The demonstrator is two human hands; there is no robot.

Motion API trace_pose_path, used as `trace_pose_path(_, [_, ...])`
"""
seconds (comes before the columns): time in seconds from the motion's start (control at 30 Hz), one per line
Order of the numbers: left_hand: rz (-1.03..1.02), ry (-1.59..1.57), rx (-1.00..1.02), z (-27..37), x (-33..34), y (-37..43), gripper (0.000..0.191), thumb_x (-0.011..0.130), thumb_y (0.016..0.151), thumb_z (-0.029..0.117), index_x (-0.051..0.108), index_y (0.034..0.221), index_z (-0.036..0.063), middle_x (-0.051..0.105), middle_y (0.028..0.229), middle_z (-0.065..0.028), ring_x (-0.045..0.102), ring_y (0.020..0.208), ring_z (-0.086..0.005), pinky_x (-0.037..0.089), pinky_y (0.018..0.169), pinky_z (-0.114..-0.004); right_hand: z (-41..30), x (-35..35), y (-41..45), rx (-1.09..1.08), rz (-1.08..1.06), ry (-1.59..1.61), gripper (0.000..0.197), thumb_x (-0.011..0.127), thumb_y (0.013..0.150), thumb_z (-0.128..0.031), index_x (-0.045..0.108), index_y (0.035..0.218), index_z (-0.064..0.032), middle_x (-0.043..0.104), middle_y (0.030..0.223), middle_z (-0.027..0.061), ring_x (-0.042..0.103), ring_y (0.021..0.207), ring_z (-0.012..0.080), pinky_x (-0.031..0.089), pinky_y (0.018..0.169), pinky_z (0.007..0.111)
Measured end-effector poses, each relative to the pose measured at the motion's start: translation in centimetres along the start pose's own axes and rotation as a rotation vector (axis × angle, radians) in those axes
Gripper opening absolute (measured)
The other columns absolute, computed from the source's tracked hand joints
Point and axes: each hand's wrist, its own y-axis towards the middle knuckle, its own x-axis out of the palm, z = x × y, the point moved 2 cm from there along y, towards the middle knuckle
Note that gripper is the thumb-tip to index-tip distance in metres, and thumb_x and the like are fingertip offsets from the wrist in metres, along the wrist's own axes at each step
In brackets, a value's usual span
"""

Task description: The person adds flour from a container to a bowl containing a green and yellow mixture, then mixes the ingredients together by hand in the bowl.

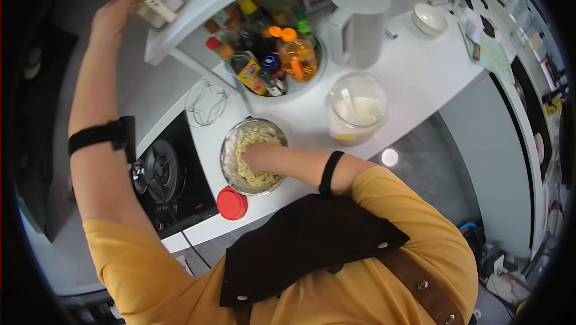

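Observation:
My right hand [258, 156] reaches into a metal mixing bowl [228, 176] on the white counter; its fingers are buried in a crumbly, pale yellow dough [252, 138] with green bits. Raised at the upper left, my left hand [112, 14] touches or nears a clear-and-white spice container [164, 4] in a seasoning rack at the shelf's end; its fingertips are partly hidden. A red lid [232, 203] lies beside the bowl. To the right stands a clear plastic jar [351, 129] of white powder with a white scoop [348, 100] in it.
Left of the bowl are a wire rack [206, 102] and a black gas stove [198, 190]. Behind it, a round tray [297, 91] holds several sauce and oil bottles below the white shelf [202, 14]. A white pitcher [360, 23], a bowl [430, 20] and a cutting board [492, 57] stand farther right.

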Motion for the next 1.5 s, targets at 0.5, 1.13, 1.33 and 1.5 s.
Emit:
trace_pose_path(0.5, [-1.369,0.846,1.009,12.2,27.4,-28.1,0.023,0.056,0.077,0.006,0.065,0.098,0.0044,0.063,0.097,-0.0144,0.062,0.088,-0.0320,0.051,0.073,-0.038,-0.6,2.0,1.0,-0.196,0.284,0.094,0.021,0.060,0.072,-0.015,0.071,0.088,-0.0059,0.067,0.090,0.0129,0.065,0.084,0.0283,0.051,0.069,0.041])
trace_pose_path(1.13, [-1.233,0.857,0.552,12.1,29.9,-29.5,0.018,0.055,0.076,0.004,0.066,0.089,-0.0005,0.064,0.094,-0.0199,0.062,0.090,-0.0322,0.051,0.076,-0.039,0.4,1.3,0.2,-0.335,0.263,0.217,0.021,0.060,0.070,-0.015,0.070,0.086,-0.0059,0.067,0.087,0.0131,0.065,0.082,0.0285,0.051,0.067,0.041])
trace_pose_path(1.33, [-1.203,0.687,0.435,12.4,29.7,-29.7,0.018,0.054,0.075,0.003,0.066,0.087,-0.0009,0.064,0.092,-0.0208,0.061,0.088,-0.0335,0.050,0.075,-0.039,0.4,1.4,0.2,-0.341,0.251,0.216,0.020,0.060,0.070,-0.015,0.070,0.085,-0.0059,0.067,0.086,0.0131,0.065,0.081,0.0286,0.051,0.067,0.041])
trace_pose_path(1.5, [-1.264,0.662,0.382,11.3,31.4,-30.9,0.017,0.054,0.076,0.007,0.066,0.084,-0.0013,0.063,0.087,-0.0217,0.061,0.081,-0.0360,0.049,0.076,-0.041,0.0,1.5,0.3,-0.355,0.239,0.216,0.020,0.060,0.070,-0.015,0.070,0.085,-0.0059,0.067,0.085,0.0132,0.065,0.080,0.0286,0.051,0.066,0.042])
